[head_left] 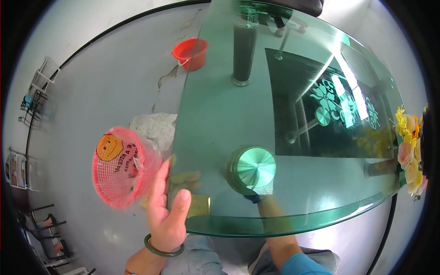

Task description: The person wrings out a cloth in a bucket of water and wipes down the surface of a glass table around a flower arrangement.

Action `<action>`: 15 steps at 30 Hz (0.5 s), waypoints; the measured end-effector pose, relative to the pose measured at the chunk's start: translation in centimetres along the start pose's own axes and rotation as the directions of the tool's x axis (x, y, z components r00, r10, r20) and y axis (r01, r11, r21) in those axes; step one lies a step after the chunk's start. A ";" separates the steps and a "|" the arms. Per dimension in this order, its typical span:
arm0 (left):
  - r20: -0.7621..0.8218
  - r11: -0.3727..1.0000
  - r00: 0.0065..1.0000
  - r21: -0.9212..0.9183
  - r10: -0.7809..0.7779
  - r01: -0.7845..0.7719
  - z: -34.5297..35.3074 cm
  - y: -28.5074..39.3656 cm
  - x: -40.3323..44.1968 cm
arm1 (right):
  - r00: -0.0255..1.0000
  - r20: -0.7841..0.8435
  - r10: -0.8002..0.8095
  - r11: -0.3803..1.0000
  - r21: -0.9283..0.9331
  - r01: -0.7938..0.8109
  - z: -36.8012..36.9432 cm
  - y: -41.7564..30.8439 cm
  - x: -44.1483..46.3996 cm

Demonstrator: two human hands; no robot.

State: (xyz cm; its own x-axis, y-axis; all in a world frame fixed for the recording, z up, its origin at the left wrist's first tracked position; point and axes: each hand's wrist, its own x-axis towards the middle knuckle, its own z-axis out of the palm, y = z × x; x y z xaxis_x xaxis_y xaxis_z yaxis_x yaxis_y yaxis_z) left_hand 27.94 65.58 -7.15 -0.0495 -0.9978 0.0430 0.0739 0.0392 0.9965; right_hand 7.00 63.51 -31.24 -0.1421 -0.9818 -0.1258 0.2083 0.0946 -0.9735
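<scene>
My left hand (167, 215), with a dark bangle at the wrist, grips the near left edge of a green glass tabletop (220, 133). Its thumb is over the top, and the other fingers are at the edge and partly seen through the glass. Below the glass, my right hand (267, 201) reaches up beside a table leg with a round shiny metal cap (256, 167). The cap hides its fingers. A small dark blue piece (252, 198) shows at that hand; whether it is held I cannot tell.
A pink basket (117, 183) lined with clear plastic stands on the floor left of the table. Farther back is a red bucket (190, 55). Artificial flowers (408, 156) are at the right end. A dark flower-patterned panel (316, 123) shows through the glass. Chairs (48, 229) line the left wall.
</scene>
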 end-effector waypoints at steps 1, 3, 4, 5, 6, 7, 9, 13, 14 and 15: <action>0.005 0.999 1.000 0.017 -0.029 0.029 -0.1 0.2 -0.1 | 1.000 0.016 0.021 0.999 0.039 -0.021 0.7 -0.3 -0.2; 0.003 1.000 1.000 -0.002 -0.008 0.008 0.0 0.0 -0.1 | 0.997 0.045 0.061 0.991 0.119 -0.066 3.1 0.9 -4.4; 0.019 1.000 1.000 -0.014 0.011 -0.011 -0.1 0.0 -0.1 | 0.995 0.054 0.082 0.983 0.160 -0.090 5.5 0.2 -2.4; 0.015 1.000 1.000 -0.019 0.010 -0.009 -0.1 0.0 -0.1 | 0.993 0.062 0.100 0.974 0.200 -0.110 5.5 -0.2 -2.4; 0.018 1.000 1.000 -0.028 -0.002 0.003 -0.1 -0.1 -0.1 | 0.991 0.070 0.115 0.963 0.237 -0.128 5.4 -0.6 -2.3; 0.023 0.999 1.000 -0.038 -0.015 0.015 -0.2 -0.1 -0.1 | 0.989 0.077 0.129 0.951 0.273 -0.146 5.1 -1.1 -2.1; 0.032 0.999 0.999 -0.036 -0.028 0.029 -0.3 0.0 -0.1 | 0.984 0.086 0.154 0.923 0.344 -0.174 5.2 -2.2 -1.3; -0.007 0.999 1.000 -0.034 0.030 -0.031 -0.1 -0.9 -0.1 | 0.979 0.097 0.178 0.849 0.488 -0.202 5.5 -3.9 -1.3; -0.006 0.999 0.999 -0.040 0.033 -0.033 -0.2 -0.9 0.1 | 0.977 0.105 0.186 0.826 0.522 -0.213 6.5 -3.7 -1.9; -0.002 0.999 0.999 -0.041 0.033 -0.033 -0.2 -1.0 0.1 | 0.973 0.115 0.202 0.798 0.556 -0.232 6.6 -3.5 -3.5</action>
State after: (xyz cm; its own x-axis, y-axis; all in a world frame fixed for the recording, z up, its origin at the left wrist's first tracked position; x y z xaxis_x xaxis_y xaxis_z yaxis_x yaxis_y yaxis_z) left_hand 28.05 65.44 -8.13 -0.0450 -0.9961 0.0761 0.1166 0.0704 0.9907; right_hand 13.19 65.53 -26.18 0.0152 -0.9548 -0.2970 0.7372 0.2114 -0.6418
